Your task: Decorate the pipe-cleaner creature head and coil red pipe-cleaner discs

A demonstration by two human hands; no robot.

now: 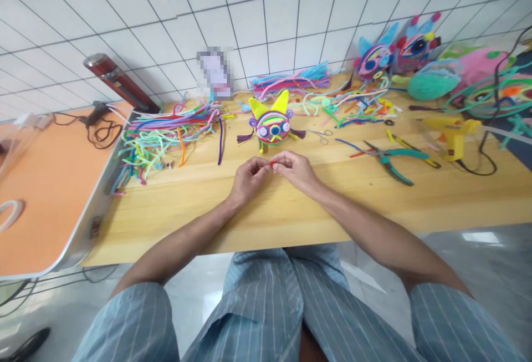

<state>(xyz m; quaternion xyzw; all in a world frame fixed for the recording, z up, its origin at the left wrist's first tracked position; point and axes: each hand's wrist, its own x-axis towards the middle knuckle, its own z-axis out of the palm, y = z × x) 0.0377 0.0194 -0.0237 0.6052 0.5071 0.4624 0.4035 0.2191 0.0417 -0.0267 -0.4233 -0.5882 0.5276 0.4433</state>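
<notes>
Between the fingertips of both hands is a small red piece (272,164), probably of pipe cleaner, though it is too small to be sure. My left hand (250,178) pinches it from one side, and my right hand (296,169) pinches it from the other. Just beyond them sits a colourful pipe-cleaner mask figure (272,126) with yellow ears, round button-like eyes and dark tassels. To the right lie teal-handled pliers (393,157), a blue pipe cleaner (353,144) and small scissors (322,134).
Pipe cleaners (174,123) are heaped at the left, with another bundle (291,80) by the tiled wall. A yellow glue gun (455,134) with a trailing cord stands right, near a yellow cutter (415,150). Finished figures (376,60) stand behind. A dark red flask (122,82) is back left.
</notes>
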